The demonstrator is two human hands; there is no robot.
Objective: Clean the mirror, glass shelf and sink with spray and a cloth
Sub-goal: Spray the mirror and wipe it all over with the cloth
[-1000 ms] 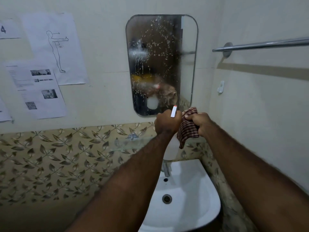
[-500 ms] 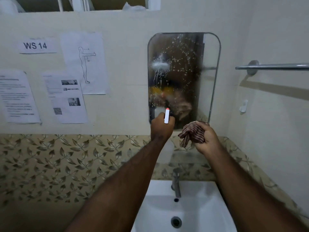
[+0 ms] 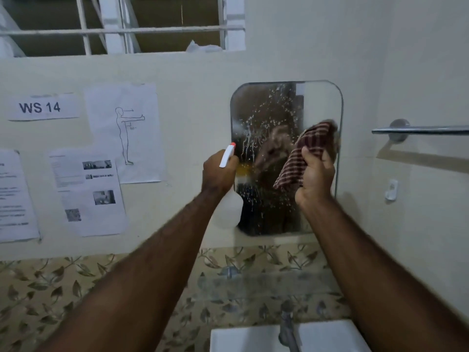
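Note:
A rounded wall mirror (image 3: 269,107) is speckled with spray drops and runs. My left hand (image 3: 218,174) grips a white spray bottle (image 3: 229,207) with a red-tipped nozzle, held at the mirror's left edge. My right hand (image 3: 316,177) clutches a maroon striped cloth (image 3: 308,151) raised against the mirror's right half. Below the mirror a glass shelf (image 3: 256,283) juts from the leaf-patterned tiles. The white sink (image 3: 243,339) and its metal tap (image 3: 288,326) show at the bottom edge.
A chrome towel bar (image 3: 421,130) runs along the right wall, with a small white hook (image 3: 391,189) below it. Printed sheets (image 3: 88,191) and a "WS 14" label (image 3: 40,107) hang on the left wall. A barred window opening (image 3: 121,26) sits above.
The view has tilted upward, so less of the sink shows. My right hand lifted the cloth from below the mirror up onto its glass. My left hand shifted the bottle to the mirror's left edge.

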